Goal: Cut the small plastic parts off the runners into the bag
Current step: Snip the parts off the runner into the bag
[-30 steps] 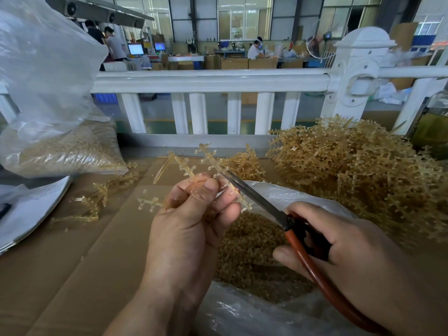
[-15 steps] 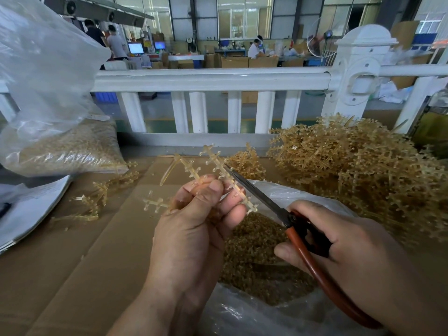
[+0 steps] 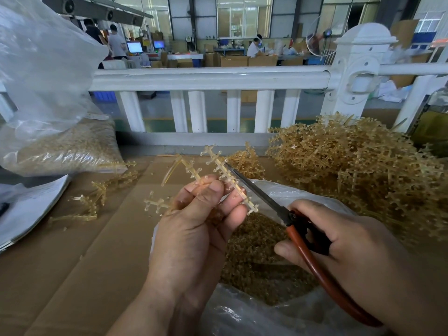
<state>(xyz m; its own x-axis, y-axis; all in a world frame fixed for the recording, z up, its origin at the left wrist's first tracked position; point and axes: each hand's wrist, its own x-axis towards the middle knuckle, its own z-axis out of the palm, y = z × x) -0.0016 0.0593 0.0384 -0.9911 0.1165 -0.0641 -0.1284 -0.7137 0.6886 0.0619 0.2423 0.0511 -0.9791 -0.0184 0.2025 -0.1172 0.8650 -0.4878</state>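
Note:
My left hand (image 3: 196,229) pinches a translucent amber plastic runner (image 3: 218,166) with small parts along its branches, held up over the open clear bag (image 3: 242,316). My right hand (image 3: 351,258) grips scissors (image 3: 257,190) with red-brown handles. The blades lie along the right side of the runner's long branch, their tip close to its upper end. The bag holds a heap of cut amber parts (image 3: 257,258) directly below the runner.
A big pile of uncut runners (image 3: 358,170) lies at the right on the cardboard-covered table (image 3: 72,275). Bare runners (image 3: 97,197) lie at the left, near a filled clear bag (image 3: 65,146) and white papers (image 3: 26,207). A white railing (image 3: 211,78) borders the far edge.
The scissor tip has slid up along the runner's branch toward its upper end. Both hands stay over the bag and have shifted only slightly.

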